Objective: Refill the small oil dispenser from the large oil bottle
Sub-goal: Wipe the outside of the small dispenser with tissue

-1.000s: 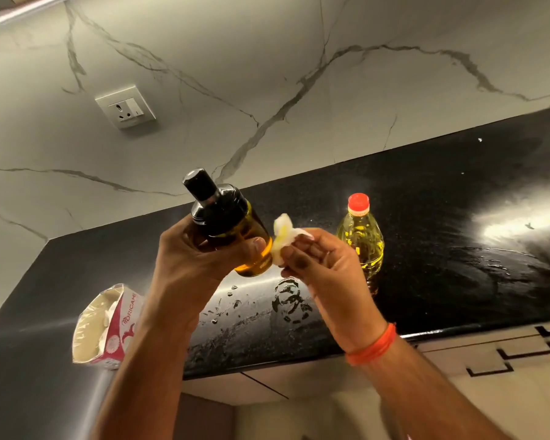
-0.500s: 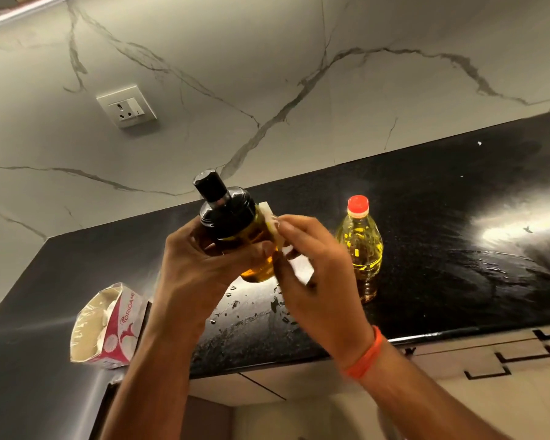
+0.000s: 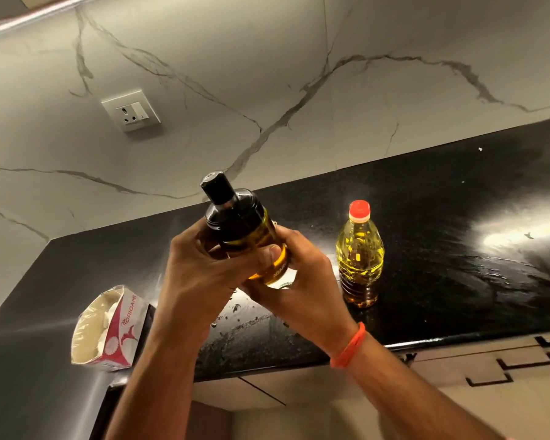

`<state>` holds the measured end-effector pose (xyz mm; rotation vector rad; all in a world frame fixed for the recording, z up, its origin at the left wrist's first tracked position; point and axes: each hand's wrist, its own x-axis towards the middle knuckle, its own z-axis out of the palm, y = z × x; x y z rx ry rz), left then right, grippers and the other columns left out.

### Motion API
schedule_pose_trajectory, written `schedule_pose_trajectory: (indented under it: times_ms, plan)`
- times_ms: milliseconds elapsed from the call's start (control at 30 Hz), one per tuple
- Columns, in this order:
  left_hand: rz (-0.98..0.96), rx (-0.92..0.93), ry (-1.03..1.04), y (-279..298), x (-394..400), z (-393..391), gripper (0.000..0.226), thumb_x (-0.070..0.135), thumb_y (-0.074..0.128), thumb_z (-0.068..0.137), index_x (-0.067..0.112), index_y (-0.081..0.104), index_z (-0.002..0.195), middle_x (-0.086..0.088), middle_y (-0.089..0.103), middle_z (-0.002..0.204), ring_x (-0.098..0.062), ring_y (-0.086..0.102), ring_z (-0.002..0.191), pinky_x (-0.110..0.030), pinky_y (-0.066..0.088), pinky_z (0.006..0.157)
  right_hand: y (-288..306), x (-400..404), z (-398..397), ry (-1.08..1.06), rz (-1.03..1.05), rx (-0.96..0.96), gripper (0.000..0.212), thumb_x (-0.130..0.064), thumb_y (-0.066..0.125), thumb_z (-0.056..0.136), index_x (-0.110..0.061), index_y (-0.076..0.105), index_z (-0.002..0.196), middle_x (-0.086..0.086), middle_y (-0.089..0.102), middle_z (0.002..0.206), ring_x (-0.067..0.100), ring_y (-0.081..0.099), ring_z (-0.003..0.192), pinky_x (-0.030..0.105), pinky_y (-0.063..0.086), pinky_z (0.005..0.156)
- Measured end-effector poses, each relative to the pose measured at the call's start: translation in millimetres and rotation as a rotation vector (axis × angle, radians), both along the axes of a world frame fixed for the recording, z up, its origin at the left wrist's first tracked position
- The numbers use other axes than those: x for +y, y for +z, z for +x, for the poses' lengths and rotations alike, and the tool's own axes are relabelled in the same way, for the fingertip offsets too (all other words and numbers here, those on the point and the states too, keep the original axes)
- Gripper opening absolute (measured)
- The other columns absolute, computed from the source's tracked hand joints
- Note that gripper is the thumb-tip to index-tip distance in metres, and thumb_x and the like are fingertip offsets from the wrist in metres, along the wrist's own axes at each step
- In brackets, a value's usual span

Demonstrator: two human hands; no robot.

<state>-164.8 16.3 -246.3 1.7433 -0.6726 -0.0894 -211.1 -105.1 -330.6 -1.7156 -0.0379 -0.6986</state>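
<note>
The small oil dispenser, a glass bottle with a black pump top and golden oil inside, is held tilted above the black counter. My left hand grips its upper body, thumb across the front. My right hand wraps around its lower part from the right; the white tissue it held earlier is hidden under the fingers. The large oil bottle, clear plastic with yellow oil and a red cap on, stands upright on the counter just right of my hands.
A torn-open red and white tissue pack lies at the counter's left front edge. Oil or water spots mark the counter below my hands. A wall socket sits on the marble backsplash. Cabinet fronts run below the counter edge.
My right hand, holding the white tissue, moved left from beside the dispenser to wrap around its lower body. The dispenser shifted slightly right and lower in my left hand.
</note>
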Motion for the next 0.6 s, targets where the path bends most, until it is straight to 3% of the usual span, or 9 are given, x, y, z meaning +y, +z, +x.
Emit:
schedule_pose_trajectory:
  times_ms: [100, 233, 333, 400, 600]
  plan:
    - [0.033, 0.010, -0.006, -2.7, 2.5, 1.6, 0.041, 0.046, 0.085, 0.050, 0.061, 0.071, 0.085, 0.025, 0.075, 0.092, 0.006, 0.071, 0.089, -0.008, 0.054, 0.068, -0.7, -5.6, 1.9, 0.037, 0.025, 0.008, 0.064, -0.022, 0.092, 0.072, -0.011, 0.063, 0.128, 0.000, 0.070, 0.115, 0.017, 0.069, 0.105, 0.039, 0.060, 0.084]
    - [0.132, 0.090, -0.043, -3.0, 12.7, 11.3, 0.052, 0.047, 0.098, 0.051, 0.050, 0.072, 0.095, 0.012, 0.075, 0.104, -0.008, 0.071, 0.102, -0.030, 0.058, 0.084, 2.2, -17.2, 2.6, 0.131, 0.026, 0.031, 0.063, -0.016, 0.092, 0.070, -0.007, 0.063, 0.126, 0.003, 0.071, 0.112, 0.021, 0.070, 0.102, 0.043, 0.060, 0.085]
    - [0.116, 0.202, -0.262, 3.8, 21.1, 17.4, 0.063, 0.057, 0.095, 0.048, 0.045, 0.074, 0.106, 0.008, 0.075, 0.114, -0.015, 0.071, 0.109, -0.031, 0.059, 0.085, 4.4, -17.8, 2.4, 0.245, 0.077, 0.067, 0.057, -0.010, 0.091, 0.072, -0.004, 0.064, 0.122, 0.007, 0.073, 0.109, 0.025, 0.071, 0.101, 0.049, 0.059, 0.085]
    - [0.093, 0.254, -0.381, 3.6, 22.2, 17.6, 0.063, 0.051, 0.095, 0.055, 0.035, 0.074, 0.113, 0.010, 0.074, 0.117, -0.017, 0.072, 0.109, -0.028, 0.059, 0.085, 5.6, -15.8, 2.0, 0.316, 0.114, 0.080, 0.055, -0.003, 0.089, 0.072, -0.001, 0.064, 0.121, 0.012, 0.073, 0.108, 0.029, 0.071, 0.101, 0.052, 0.058, 0.087]
    - [-0.038, 0.240, -0.262, -12.4, 18.9, 12.9, 0.067, 0.047, 0.098, 0.053, 0.030, 0.075, 0.113, -0.003, 0.074, 0.121, -0.030, 0.071, 0.111, -0.038, 0.060, 0.087, 6.4, -12.1, 2.5, 0.305, 0.142, 0.078, 0.055, -0.004, 0.089, 0.072, 0.000, 0.065, 0.121, 0.013, 0.073, 0.111, 0.029, 0.071, 0.104, 0.051, 0.058, 0.089]
